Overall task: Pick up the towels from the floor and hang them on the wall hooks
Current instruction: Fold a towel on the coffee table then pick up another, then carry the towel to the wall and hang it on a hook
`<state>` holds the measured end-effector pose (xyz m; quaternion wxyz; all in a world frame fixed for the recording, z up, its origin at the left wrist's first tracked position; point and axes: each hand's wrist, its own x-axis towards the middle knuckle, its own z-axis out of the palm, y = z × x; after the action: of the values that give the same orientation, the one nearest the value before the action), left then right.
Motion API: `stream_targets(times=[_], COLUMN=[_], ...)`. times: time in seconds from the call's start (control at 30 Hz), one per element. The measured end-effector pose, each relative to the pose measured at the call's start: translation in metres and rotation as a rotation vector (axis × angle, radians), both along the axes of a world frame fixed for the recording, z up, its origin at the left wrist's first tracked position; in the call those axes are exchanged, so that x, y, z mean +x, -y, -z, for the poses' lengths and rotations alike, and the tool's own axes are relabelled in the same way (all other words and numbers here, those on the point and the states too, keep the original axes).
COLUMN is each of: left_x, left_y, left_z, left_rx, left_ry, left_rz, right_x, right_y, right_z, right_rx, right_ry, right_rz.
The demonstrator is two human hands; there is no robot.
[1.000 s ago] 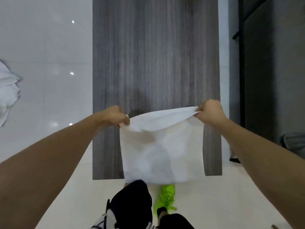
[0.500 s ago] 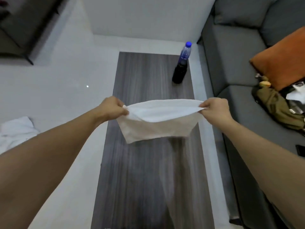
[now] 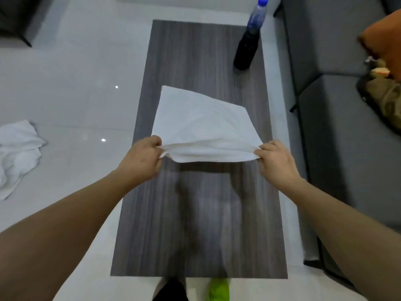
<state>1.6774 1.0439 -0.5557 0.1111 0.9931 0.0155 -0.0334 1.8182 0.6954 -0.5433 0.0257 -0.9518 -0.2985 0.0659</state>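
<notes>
Fingers of left hand (image 3: 142,160) & right hand (image 3: 276,161) pinch near corners of white square cloth towel (image 3: 202,129); fingertips hidden under fabric. Second crumpled white towel (image 3: 18,153) cut off at left edge.

Both bare forearms reach forward from the lower corners and converge toward the middle. The left hand (image 3: 142,159) has its fingers curled and its thumb on top, pinching one near corner of the white towel (image 3: 204,129). The right hand (image 3: 274,160) mirrors it, knuckles up, fingertips pinching the other near corner, the two hands well apart and level.
</notes>
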Motion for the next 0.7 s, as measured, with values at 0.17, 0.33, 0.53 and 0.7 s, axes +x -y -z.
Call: stream_targets(times=[0.17, 0.33, 0.53, 0.7], left_x=[-0.090, -0.176, -0.213, -0.188], left_y=[0.038, 0.069, 0.082, 0.089], left_z=[0.114, 0.169, 0.158, 0.151], left_rx=[-0.023, 0.014, 0.038, -0.040], left_ry=[-0.248, -0.313, -0.368, -0.228], left_rz=[0.043, 0.076, 0.032, -0.174], right_x=[-0.084, -0.163, -0.197, -0.178], right_y=[0.040, 0.079, 0.104, 0.092], right_z=[0.124, 0.182, 0.177, 0.178], right_rx=[-0.109, -0.074, -0.038, 0.080], right_ry=[-0.126, -0.199, -0.280, -0.275], right_rz=[-0.051, 0.056, 0.155, 0.237])
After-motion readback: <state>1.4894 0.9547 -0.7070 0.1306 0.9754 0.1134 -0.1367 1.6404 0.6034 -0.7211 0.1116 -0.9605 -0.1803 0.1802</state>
